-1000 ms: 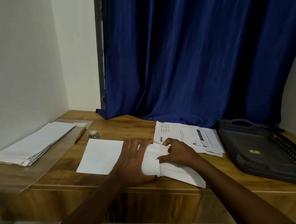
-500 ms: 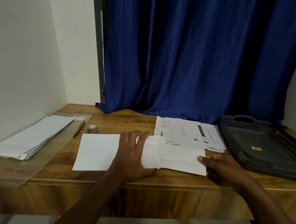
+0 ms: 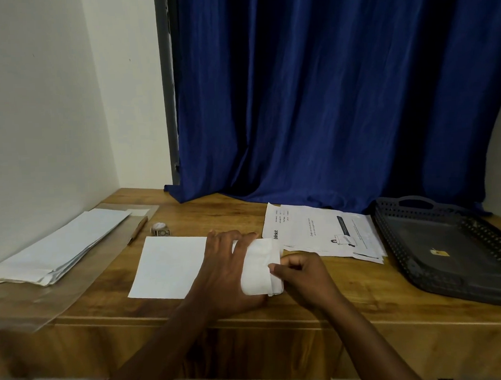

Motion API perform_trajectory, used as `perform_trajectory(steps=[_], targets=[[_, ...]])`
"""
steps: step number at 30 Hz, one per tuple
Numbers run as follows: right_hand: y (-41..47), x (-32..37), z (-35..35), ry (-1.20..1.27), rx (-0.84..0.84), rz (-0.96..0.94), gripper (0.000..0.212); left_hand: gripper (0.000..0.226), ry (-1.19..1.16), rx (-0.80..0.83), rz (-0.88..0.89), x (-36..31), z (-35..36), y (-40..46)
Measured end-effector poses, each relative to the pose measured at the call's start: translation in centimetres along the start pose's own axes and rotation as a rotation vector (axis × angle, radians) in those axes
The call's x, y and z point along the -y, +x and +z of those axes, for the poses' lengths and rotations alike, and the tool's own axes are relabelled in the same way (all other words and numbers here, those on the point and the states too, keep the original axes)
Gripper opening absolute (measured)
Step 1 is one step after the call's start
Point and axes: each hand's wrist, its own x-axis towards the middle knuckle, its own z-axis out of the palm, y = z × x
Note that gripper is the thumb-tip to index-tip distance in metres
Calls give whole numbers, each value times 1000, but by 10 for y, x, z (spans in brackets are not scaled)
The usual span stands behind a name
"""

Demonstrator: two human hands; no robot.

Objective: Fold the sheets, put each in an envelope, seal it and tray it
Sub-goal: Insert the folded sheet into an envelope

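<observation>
Head view: right hand back at the fold, fingertips pinching the free edge of the folded sheet and bringing it over; 0.5 s ago was out at the sheet's far right end, w/ the sheet lying long across the tabletop. Now a short, thick stack, so prob. the last third just folded in (layer count hard to read, low light). Means fold nearly done; crease next, then envelope.

Left hand spread flat, palm down, pressing the sheet's left part, fingers apart, partly over the blank white sheet beside it. Same spot as in both earlier frames, approx.

Folded sheet sits between both hands, near front edge of tabletop, touching both.

Other diffs vs earlier: camera tilted a bit, nothing else moved. Envelope stack far left on clear plastic, untouched. Printed sheets just behind right hand, pile same. Dark tray at right holds no envelopes, only a small yellow tag; none sealed or trayed yet. Pen and small sticker roll (for sealing, likely) near the envelopes.
</observation>
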Motion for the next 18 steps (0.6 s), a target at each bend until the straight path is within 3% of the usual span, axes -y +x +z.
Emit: perform_trajectory(steps=[11,18], targets=[[25,-14,42,-33,11,-49,30,105,0,-62,46,3,4,1],[22,-20,35,67,-16,-38,17,105,-4,-37,31,4,4,0]])
